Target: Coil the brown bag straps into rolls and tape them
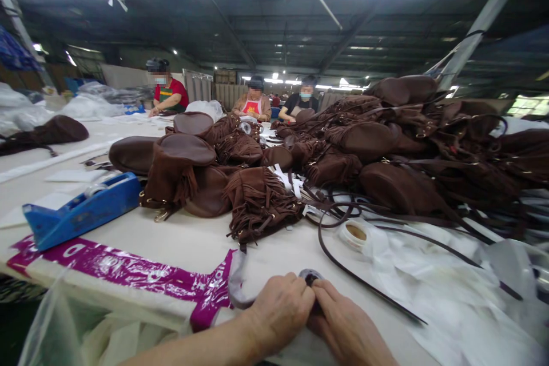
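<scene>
- Nearest the camera, at the lower centre of the head view, the left hand (281,306) and the right hand (349,320) are meeting over the pale table (285,257).
- Both hands' fingers are curling together and appear to be clamping a small grey piece (311,275), rounded and dark in its middle; the knuckles are partly hiding the exact pinch.
- That small grey piece is showing just above the join of the hands in the frame, right at the fingertips and between them, neither hand being clearly nearer. Too little is showing to tell its long axis.
- Just left of the left hand, a grey band (235,286) is running down the frame and bending right toward the wrist; whether it is joining the small grey piece, I cannot tell.
- Right of centre, a dark strap (372,288) is slanting to the lower right, not touching the right hand.
- Mid-frame, a fringed bag (257,200) is lying beside more brown bags (364,140), which are heaping toward the right edge.
- At left, a blue tape dispenser (81,211) is resting by a purple strip (128,263).
- Toward the upper left and centre, three people (171,91) are sitting or standing beyond.
</scene>
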A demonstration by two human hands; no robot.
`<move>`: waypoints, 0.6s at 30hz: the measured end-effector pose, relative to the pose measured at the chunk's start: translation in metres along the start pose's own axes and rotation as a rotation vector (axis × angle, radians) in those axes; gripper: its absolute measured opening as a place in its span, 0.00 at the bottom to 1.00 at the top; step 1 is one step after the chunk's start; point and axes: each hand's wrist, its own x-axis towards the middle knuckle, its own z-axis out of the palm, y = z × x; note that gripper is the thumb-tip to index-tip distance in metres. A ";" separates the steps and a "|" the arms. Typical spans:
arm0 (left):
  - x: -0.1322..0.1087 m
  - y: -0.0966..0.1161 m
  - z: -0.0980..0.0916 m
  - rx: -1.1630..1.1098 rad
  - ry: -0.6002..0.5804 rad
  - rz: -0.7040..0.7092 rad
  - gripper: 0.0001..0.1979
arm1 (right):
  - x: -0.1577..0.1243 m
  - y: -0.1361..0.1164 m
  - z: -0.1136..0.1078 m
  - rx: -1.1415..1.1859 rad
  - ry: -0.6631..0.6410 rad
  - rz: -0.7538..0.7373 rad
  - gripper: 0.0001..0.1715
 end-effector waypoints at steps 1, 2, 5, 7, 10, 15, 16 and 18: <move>-0.002 0.002 -0.001 -0.005 0.000 -0.010 0.02 | -0.001 0.000 0.003 0.016 0.006 0.014 0.10; -0.005 0.003 -0.003 -0.002 0.001 -0.004 0.05 | -0.002 0.000 0.003 0.044 0.010 -0.001 0.09; -0.017 -0.009 -0.017 0.040 0.012 0.083 0.15 | -0.005 0.003 -0.010 0.149 -0.013 -0.153 0.06; -0.022 -0.021 -0.025 0.060 0.014 0.154 0.18 | -0.006 0.005 -0.022 0.190 -0.049 -0.249 0.05; -0.019 -0.036 -0.030 0.028 0.011 0.253 0.17 | -0.005 0.006 -0.035 0.201 -0.113 -0.325 0.06; -0.001 -0.042 -0.024 -0.015 0.005 0.348 0.06 | -0.003 0.007 -0.045 0.211 -0.145 -0.364 0.07; 0.001 -0.039 -0.021 -0.011 0.005 0.347 0.04 | -0.003 0.008 -0.043 0.206 -0.142 -0.362 0.08; 0.003 -0.028 -0.016 0.000 0.001 0.305 0.01 | -0.004 0.007 -0.034 0.172 -0.103 -0.328 0.11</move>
